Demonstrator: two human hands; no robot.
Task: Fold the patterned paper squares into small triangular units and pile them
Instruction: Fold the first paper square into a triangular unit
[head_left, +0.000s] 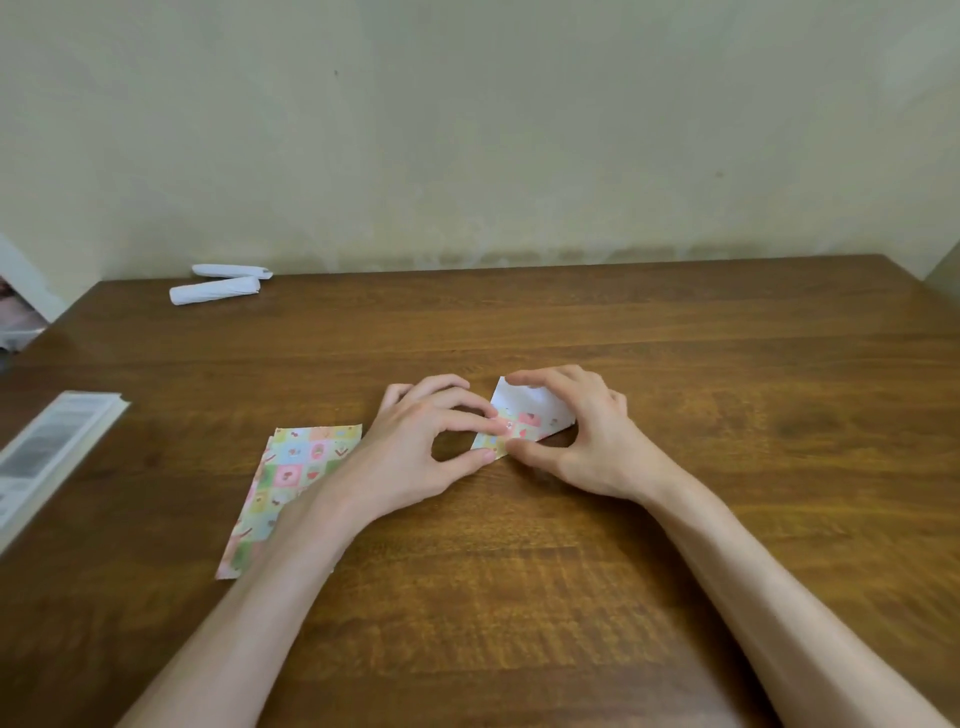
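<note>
A small patterned paper piece (522, 423), partly folded with its white underside showing at the top, lies on the wooden table (519, 571) at the centre. My left hand (415, 452) pinches its left edge between thumb and fingertips. My right hand (587, 436) holds its right part, fingers curled over the white flap and thumb at the lower edge. A stack of flat patterned paper squares (291, 478) lies to the left, partly covered by my left forearm.
Two white rolled paper bundles (218, 288) lie at the back left by the wall. A white box or book (47, 457) sits at the left table edge. The wall runs right behind the table's far edge.
</note>
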